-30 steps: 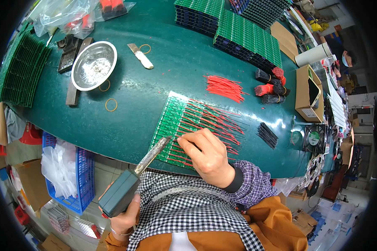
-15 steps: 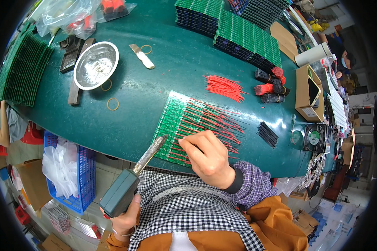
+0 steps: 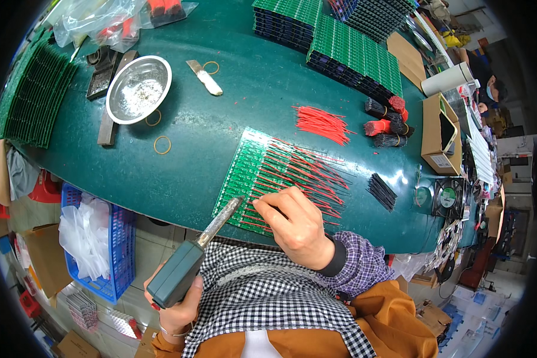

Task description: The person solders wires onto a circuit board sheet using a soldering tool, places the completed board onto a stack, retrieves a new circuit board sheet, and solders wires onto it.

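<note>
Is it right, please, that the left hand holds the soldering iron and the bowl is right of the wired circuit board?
Not quite: the head view shows the bowl left of the wired circuit board. The left hand does hold the soldering iron.

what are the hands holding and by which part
Left hand: soldering iron, by its dark green handle. Right hand: fingers curled over the circuit board; whether it holds one of the red wires cannot be told.

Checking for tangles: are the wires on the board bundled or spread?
Spread: the red and black wires fan out rightward from the green board, many free ends apart, no band visible.
</note>
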Available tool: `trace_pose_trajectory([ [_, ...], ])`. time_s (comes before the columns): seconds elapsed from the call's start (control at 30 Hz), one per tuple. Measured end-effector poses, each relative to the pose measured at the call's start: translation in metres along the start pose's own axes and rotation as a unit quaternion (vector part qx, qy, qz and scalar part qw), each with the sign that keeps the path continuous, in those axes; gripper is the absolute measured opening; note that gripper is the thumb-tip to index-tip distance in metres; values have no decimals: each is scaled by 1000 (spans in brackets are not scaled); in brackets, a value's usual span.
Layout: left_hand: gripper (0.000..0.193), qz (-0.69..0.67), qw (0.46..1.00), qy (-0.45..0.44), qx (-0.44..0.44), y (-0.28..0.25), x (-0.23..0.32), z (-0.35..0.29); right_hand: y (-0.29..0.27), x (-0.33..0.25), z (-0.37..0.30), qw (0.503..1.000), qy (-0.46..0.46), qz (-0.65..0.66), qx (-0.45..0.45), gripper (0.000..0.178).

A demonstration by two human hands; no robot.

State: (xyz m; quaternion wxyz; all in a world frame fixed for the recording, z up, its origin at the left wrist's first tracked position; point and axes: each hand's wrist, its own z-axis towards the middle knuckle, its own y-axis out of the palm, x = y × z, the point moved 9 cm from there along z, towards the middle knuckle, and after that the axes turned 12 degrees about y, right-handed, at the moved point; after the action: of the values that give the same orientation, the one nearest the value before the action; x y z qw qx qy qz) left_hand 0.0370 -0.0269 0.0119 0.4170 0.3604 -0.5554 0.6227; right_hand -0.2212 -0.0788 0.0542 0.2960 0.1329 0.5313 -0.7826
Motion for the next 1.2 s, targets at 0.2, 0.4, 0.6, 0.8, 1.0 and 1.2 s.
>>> trace_pose_trajectory([
  [0.2, 32, 46, 999, 4, -16, -1, -8, -10, 0, 0, 1, 1000, 3, 7, 4, 34],
  [0.4, 34, 13, 995, -89, -37, 1, -12, -10, 2, 0, 0, 1000, -10, -10, -5, 34],
  [0.6, 29, 19, 997, -57, -44, -8, -26, -22, 1, -2, 1, 1000, -5, -9, 2, 33],
  [0.8, 34, 230, 937, 237, -116, 0, 10, -32, -1, -2, 2, 1000, 6, -5, 5, 34],
  [1.0, 31, 66, 997, -18, -22, -12, -26, -42, 1, 0, 1, 1000, 6, -4, 12, 34],
  [1.2, 38, 83, 996, -11, -10, -16, -26, -42, -4, -6, -3, 1000, -9, -16, 21, 33],
])
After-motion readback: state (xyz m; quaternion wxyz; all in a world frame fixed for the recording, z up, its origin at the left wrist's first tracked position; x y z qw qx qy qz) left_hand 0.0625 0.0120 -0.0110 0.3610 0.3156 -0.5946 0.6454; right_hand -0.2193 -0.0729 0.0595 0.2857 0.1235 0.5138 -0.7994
